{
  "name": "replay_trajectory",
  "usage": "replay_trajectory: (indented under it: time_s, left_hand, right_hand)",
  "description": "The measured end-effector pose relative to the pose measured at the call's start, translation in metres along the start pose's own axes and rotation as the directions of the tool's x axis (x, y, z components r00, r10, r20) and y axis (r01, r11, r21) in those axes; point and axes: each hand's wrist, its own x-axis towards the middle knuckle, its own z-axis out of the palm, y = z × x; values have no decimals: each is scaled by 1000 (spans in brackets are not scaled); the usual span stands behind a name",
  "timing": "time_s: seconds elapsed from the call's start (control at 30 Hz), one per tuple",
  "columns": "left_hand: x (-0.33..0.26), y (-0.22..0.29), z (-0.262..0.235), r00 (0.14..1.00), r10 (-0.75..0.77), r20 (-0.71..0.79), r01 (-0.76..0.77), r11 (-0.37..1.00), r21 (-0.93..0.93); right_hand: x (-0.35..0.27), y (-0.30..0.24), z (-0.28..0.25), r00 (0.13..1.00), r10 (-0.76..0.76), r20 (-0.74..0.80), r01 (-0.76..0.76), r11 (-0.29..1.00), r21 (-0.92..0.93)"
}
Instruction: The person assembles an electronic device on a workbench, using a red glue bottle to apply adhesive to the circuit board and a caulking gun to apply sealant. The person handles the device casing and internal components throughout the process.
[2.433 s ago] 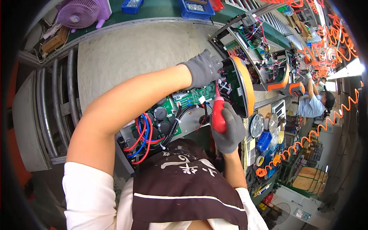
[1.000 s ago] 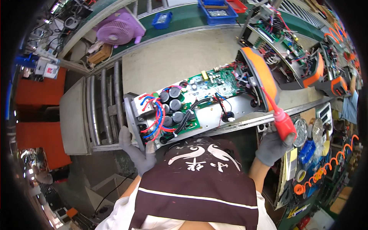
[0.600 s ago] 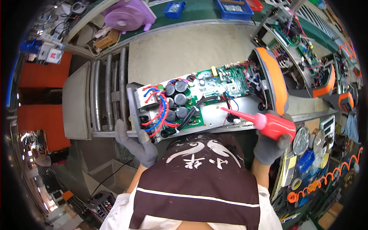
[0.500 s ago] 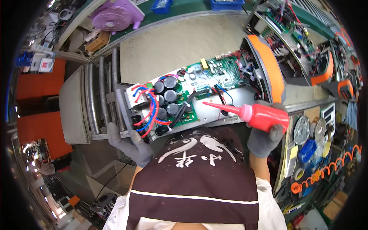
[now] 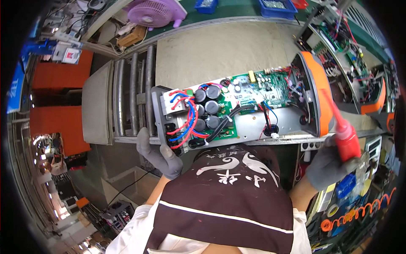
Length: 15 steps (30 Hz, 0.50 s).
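An electronic unit without its cover lies on the bench, its green circuit board facing up. Round grey capacitors and red and blue wires fill its left part. A grey and orange end housing closes the right end. My left hand, in a grey glove, is by the near left corner of the unit, thumb and fingers apart and nothing between them. Off the unit's right end, my gloved right hand grips a red squeeze bottle with a long thin nozzle pointing up and away.
Metal rollers run left of the unit. At the back stand a purple fan and a blue bin of small parts. More opened units are at the right. An orange coiled hose hangs at the lower right.
My right hand has carried the red bottle rightward, away from the board, and the nozzle has swung from pointing left to pointing up. The whole view has shifted; my left hand remains by the corner.
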Motion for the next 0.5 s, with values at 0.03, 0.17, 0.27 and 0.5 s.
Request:
replay_trajectory:
  time_s: [0.03, 0.17, 0.27, 0.5]
  left_hand:
    - [-2, -1, 1, 1000, 0, -22, 0, 1000, -8]
    - [-4, 1, 8, 988, -18, -156, 18, 1000, -2]
    - [-3, 4, 8, 983, 5, -181, -1, 1000, 23]
    - [-1, 3, 19, 956, 23, -293, -57, 992, -110]
  right_hand:
    - [18, 2, 1, 998, -32, 61, 34, 999, -37]
    - [98, 20, 3, 937, 258, 234, -267, 964, 6]
    - [149, 40, 19, 790, 458, 408, -485, 874, -41]
    - [253, 134, 29, 527, 640, 559, -520, 763, -383]
